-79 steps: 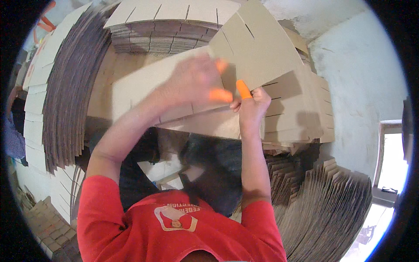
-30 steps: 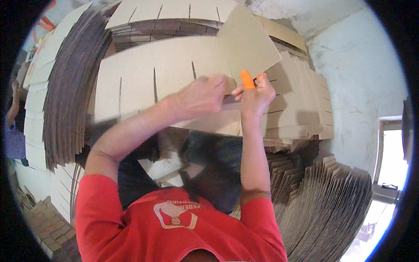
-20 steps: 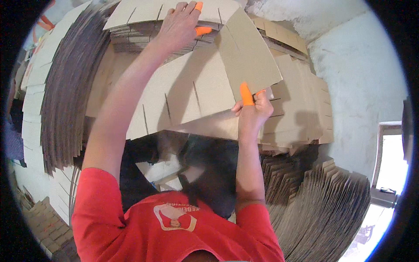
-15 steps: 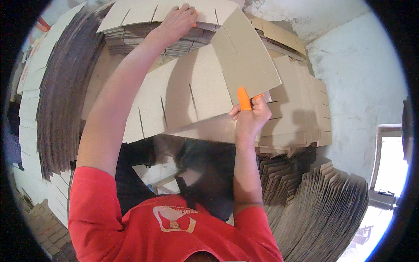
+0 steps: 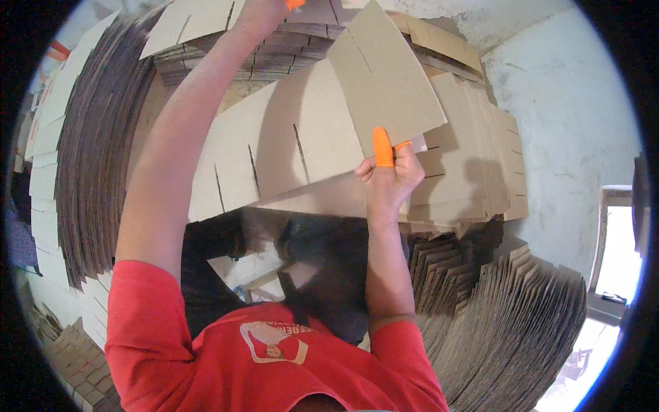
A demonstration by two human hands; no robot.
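My right hand, with orange finger covers on its thumb and a finger, is closed on the lower edge of a tan cardboard sheet that has one slit. Behind this sheet a longer slotted cardboard strip slants down to the left; whether my fingers also grip it is hidden. My left hand reaches to the far slotted sheets on top of a stack. The top edge of the picture cuts off most of its fingers, and only part of an orange cover shows.
A tall row of cardboard sheets stands at the left. More slotted sheets lie behind my right hand. Dense bundles of upright cardboard fill the lower right, near a pale wall and a bright opening.
My left hand has moved farther away, partly out of the picture. My right hand keeps its hold on the tan sheet, nearly in place. The view has shifted slightly.
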